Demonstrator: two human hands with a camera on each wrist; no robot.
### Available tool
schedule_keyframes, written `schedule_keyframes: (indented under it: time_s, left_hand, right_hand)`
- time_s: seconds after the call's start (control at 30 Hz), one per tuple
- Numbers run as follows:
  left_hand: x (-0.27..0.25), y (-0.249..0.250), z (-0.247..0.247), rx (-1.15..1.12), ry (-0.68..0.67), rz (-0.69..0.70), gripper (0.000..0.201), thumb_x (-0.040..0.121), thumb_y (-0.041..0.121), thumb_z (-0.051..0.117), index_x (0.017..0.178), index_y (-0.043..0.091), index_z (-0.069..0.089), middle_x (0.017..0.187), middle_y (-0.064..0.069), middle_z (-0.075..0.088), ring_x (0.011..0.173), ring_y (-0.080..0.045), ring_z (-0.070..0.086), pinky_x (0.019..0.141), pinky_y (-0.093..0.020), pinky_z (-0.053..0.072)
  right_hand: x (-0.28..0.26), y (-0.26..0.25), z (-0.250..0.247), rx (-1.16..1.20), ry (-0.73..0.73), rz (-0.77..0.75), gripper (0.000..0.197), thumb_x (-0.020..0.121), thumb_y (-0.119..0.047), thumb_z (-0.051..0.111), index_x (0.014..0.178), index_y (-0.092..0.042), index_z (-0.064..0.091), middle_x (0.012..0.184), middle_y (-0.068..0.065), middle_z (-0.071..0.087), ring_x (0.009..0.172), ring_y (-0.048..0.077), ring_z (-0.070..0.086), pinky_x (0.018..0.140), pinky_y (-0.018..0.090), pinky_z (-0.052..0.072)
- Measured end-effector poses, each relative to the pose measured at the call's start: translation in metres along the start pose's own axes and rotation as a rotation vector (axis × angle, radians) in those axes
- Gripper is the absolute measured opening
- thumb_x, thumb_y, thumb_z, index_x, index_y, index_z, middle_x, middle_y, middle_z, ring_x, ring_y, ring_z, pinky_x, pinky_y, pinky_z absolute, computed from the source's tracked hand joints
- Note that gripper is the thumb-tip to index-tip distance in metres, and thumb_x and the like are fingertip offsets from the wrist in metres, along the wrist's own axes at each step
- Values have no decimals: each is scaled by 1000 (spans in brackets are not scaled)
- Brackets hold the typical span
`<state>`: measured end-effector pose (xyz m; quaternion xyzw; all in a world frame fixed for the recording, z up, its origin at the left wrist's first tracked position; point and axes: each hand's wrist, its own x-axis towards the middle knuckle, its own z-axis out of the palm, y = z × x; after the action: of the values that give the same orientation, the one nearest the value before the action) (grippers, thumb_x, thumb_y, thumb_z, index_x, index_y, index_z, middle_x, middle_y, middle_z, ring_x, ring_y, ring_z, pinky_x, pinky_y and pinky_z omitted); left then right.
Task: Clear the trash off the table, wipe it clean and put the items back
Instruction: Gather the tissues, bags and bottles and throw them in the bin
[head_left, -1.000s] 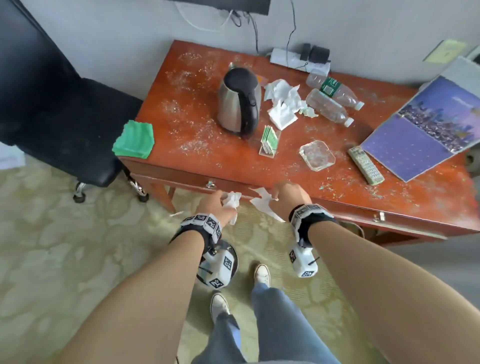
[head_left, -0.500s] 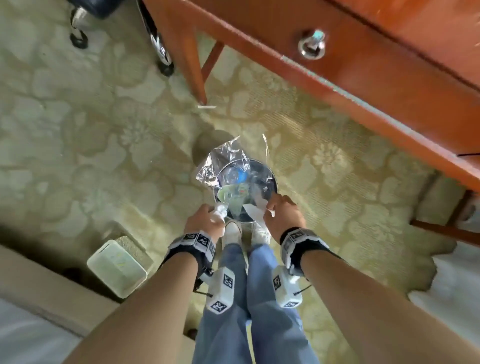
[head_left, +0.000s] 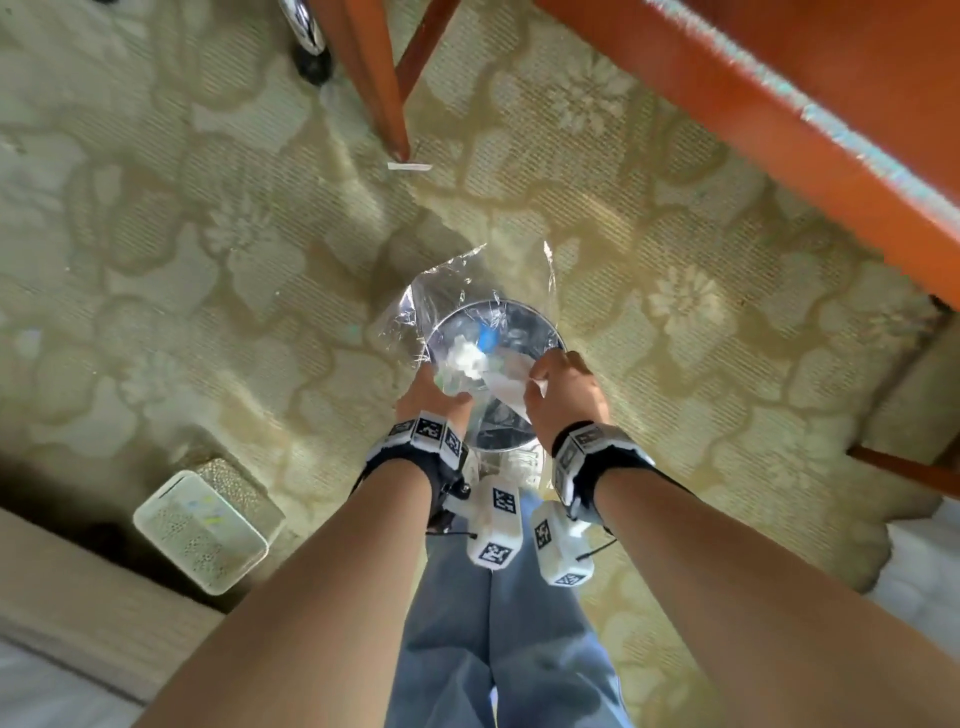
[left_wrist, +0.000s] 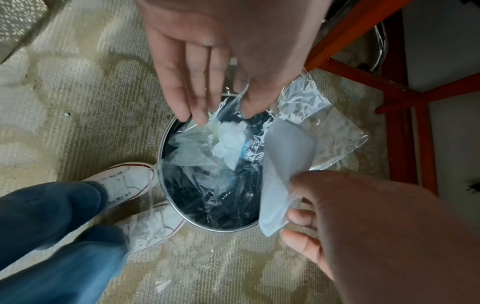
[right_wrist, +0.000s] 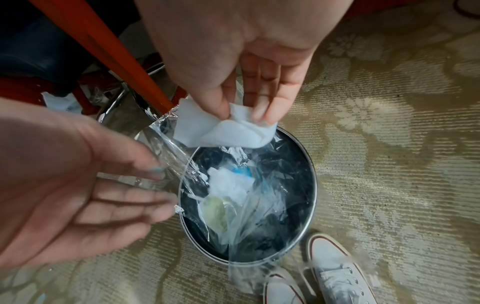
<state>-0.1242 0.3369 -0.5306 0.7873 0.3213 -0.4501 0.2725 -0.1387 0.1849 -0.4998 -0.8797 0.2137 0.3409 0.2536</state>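
Observation:
A round metal trash bin (head_left: 555, 332) with a clear plastic liner stands on the carpet by my feet. My left hand (head_left: 431, 389) hovers over its near-left rim with straight, spread fingers (left_wrist: 197, 98) and holds nothing. A crumpled white tissue (left_wrist: 228, 142) lies inside the liner, seen too in the right wrist view (right_wrist: 226, 183), beside something blue. My right hand (head_left: 561, 384) is over the bin's right side. Its thumb and fingers (right_wrist: 262, 111) pinch a flat white tissue (right_wrist: 223, 129), which hangs over the bin mouth (left_wrist: 285, 164).
The orange wooden table edge (head_left: 779, 130) runs across the upper right, with a table leg (head_left: 384, 78) and a chair caster (head_left: 306, 31) beyond the bin. A white box (head_left: 202, 530) sits lower left. A paper scrap (head_left: 410, 166) lies on the carpet. My white shoes (left_wrist: 124, 183) touch the bin.
My view dropped from the tabletop to the bin on the floor. Both hands moved down over it. The left hand opened and its crumpled tissue now lies in the bin.

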Motion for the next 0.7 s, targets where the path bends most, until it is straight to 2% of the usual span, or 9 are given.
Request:
schedule_keyframes:
  time_s: [0.1,0.2,0.27,0.4,0.47,0.57,0.6,0.7]
  left_hand:
    - [-3,-5,-2,4,-31,-13,52,90,28,65,139,25,48,135,-5,58,110,-28,64,91,-41,56]
    - [-7,-8,-5,-5,-56,-3,42,89,29,64,131,23,57,130,-6,63,105,-28,68,87,-42,59]
    - [-10,-8,-8,8,-55,8,38,90,25,62,127,18,63,126,-7,66,106,-29,67,88,-42,58]
    - [-20,-4,-13,2,-67,18,30,90,25,62,117,14,69,116,-10,72,101,-29,70,87,-41,59]
    - [-31,3,-20,-6,-58,37,28,90,23,62,116,15,69,115,-9,72,99,-28,70,87,-40,59]
    - [-54,17,-32,17,-54,63,26,92,20,62,116,14,69,115,-10,72,98,-28,71,87,-39,59]
    - [-65,23,-37,34,-54,87,25,93,19,62,116,14,69,115,-10,72,98,-27,71,87,-38,59]
    - [-110,47,-55,143,-50,153,24,95,20,58,116,12,66,119,-9,70,98,-24,69,86,-32,58]
  right_hand:
    - [4,-2,0,8,-8,0,11,96,-17,55,107,-15,56,106,0,50,77,17,55,69,26,44]
    - [7,-5,3,8,-86,10,20,96,-23,58,115,-17,54,117,2,49,88,21,60,80,34,53]
    - [5,-6,2,-20,-128,10,28,95,-26,59,121,-18,54,121,2,47,93,22,62,84,36,55]
    - [-5,-3,-8,-26,-158,24,28,93,-18,57,121,-19,56,120,2,53,96,20,62,85,35,56]
    - [-13,-1,-19,-5,-186,43,33,92,-11,52,124,-18,55,118,3,57,95,19,62,80,33,57]
    - [-32,-1,-49,29,-191,39,31,94,-8,50,121,-19,60,113,1,62,87,14,61,63,21,50]
    - [-40,-2,-61,21,-188,37,28,94,-9,50,118,-19,61,111,1,64,86,14,61,62,20,47]
    - [-72,-10,-105,17,-156,64,24,93,-12,48,110,-21,63,100,2,66,81,18,64,63,28,54]
